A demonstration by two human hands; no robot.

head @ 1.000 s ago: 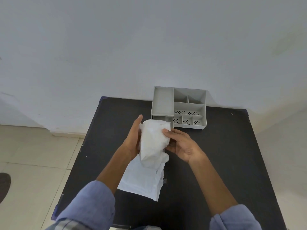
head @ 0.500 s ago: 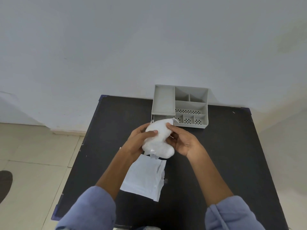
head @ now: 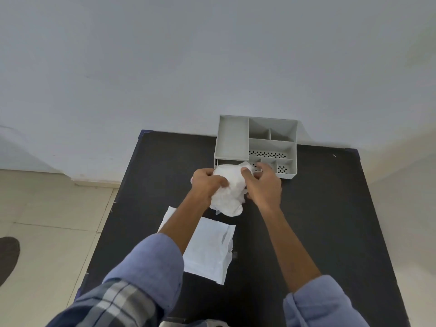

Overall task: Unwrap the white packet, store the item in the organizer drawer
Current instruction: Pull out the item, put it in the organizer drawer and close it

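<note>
A soft white bundled item (head: pixel 228 192) is held between both hands just in front of the grey organizer (head: pixel 256 146). My left hand (head: pixel 207 182) grips its left side and my right hand (head: pixel 264 185) grips its right side. The bundle's far end lies at the drawer opening (head: pixel 219 162) under the organizer's left compartment; the drawer itself is mostly hidden by the bundle. An empty flat white packet (head: pixel 207 249) lies on the black table (head: pixel 318 220), partly under my left forearm.
The organizer stands at the table's far edge against the pale wall (head: pixel 212 55), with several open compartments and perforated panels. Tiled floor (head: pixel 47 220) lies to the left of the table, with a dark object (head: pixel 8 258) at the frame's left edge.
Both hands carried the white bundle away from me toward the organizer's drawer opening and squeezed it more compactly. The flat packet stayed on the table.
</note>
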